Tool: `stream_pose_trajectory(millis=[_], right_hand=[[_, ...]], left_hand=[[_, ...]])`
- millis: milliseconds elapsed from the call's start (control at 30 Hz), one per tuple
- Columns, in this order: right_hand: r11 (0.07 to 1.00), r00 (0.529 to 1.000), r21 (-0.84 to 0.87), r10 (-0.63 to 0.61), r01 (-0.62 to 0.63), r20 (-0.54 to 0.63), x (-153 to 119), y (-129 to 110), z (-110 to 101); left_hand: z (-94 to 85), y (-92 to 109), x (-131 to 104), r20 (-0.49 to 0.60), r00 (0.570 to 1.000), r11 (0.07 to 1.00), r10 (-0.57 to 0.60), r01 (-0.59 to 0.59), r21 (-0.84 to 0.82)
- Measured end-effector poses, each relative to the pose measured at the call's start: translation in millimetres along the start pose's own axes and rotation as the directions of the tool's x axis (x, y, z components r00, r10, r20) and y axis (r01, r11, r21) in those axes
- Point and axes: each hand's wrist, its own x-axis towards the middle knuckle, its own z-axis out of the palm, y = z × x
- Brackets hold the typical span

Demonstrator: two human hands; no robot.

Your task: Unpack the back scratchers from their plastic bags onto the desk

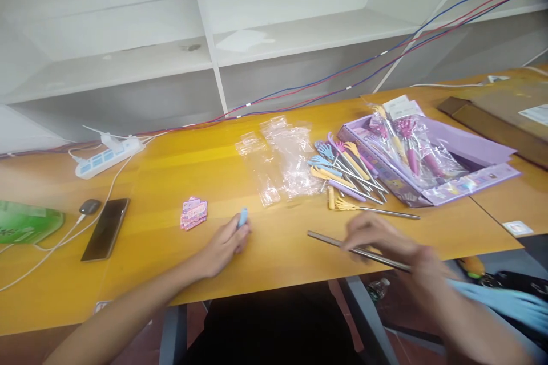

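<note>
My left hand point(225, 245) is closed around a small light-blue handle point(243, 217), whose rounded end sticks up past the thumb. In my right hand point(379, 239), blurred by motion, is a back scratcher with a metal rod point(327, 238); its bare end points left toward my left hand. Its light-blue head point(500, 296) reaches out at the lower right, partly hidden by the wrist. Just beyond the right hand lies a yellow hand-shaped scratcher head on a rod point(381, 210). A pile of back scratchers point(349, 168) in blue, yellow, pink and purple lies behind it.
Clear plastic bags point(286, 159) lie mid-table beside small pink cards point(194, 214). A purple box point(411, 197) holds bagged scratchers; a cardboard box point(492, 120) stands farther right. A phone point(105, 230), power strip point(110, 157), cables and green packet point(28, 222) are at left.
</note>
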Motion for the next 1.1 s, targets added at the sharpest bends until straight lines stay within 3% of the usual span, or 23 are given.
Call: stream_pose_trajectory(millis=[67, 133, 200, 300, 400, 500, 600, 700, 800, 967, 1100], right_hand=[[0.976, 0.998, 0.216, 0.014, -0.027, 0.062, 20, 9, 37], [0.887, 0.982, 0.429, 0.119, -0.171, 0.144, 33, 17, 73], [0.817, 0.961, 0.507, 0.203, -0.273, 0.19, 35, 23, 100], [0.888, 0.96, 0.376, 0.209, -0.266, 0.186, 31, 31, 117], [0.967, 0.965, 0.093, 0.221, -0.235, 0.139, 38, 41, 104], [0.966, 0.99, -0.22, 0.135, -0.14, -0.038, 71, 52, 65], [0.811, 0.966, -0.583, -0.111, -0.049, -0.235, 119, 60, 19], [0.565, 0.963, -0.798, -0.018, -0.212, -0.269, 163, 67, -9], [0.42, 0.97, -0.874, 0.099, -0.244, -0.223, 192, 76, -11], [0.361, 0.992, -0.925, 0.015, -0.121, -0.124, 214, 101, 6], [0.334, 0.993, -0.942, -0.092, -0.038, -0.073, 226, 121, -7]], left_hand=[[34.4, -7, 20, 0.056, 0.998, 0.951, -0.006, 0.023, -0.31], [63.2, -11, 38, 0.036, 0.998, 0.898, 0.045, -0.025, -0.439], [81.8, -11, 49, -0.009, 0.992, 0.918, 0.125, -0.119, -0.379], [90.1, -3, 50, -0.027, 0.975, 0.959, 0.221, -0.222, -0.178], [84.4, -2, 44, 0.075, 0.963, 0.963, 0.258, -0.25, -0.097], [78.6, -16, 40, 0.126, 0.957, 0.964, 0.26, -0.249, -0.092], [78.3, -32, 44, 0.066, 0.974, 0.963, 0.219, -0.205, -0.175], [80.1, -40, 50, 0.009, 0.984, 0.936, 0.177, -0.166, -0.311], [80.6, -41, 53, 0.001, 0.984, 0.916, 0.176, -0.164, -0.365], [80.3, -43, 51, 0.008, 0.981, 0.92, 0.195, -0.18, -0.349], [80.8, -44, 52, 0.012, 0.983, 0.918, 0.185, -0.168, -0.358]])
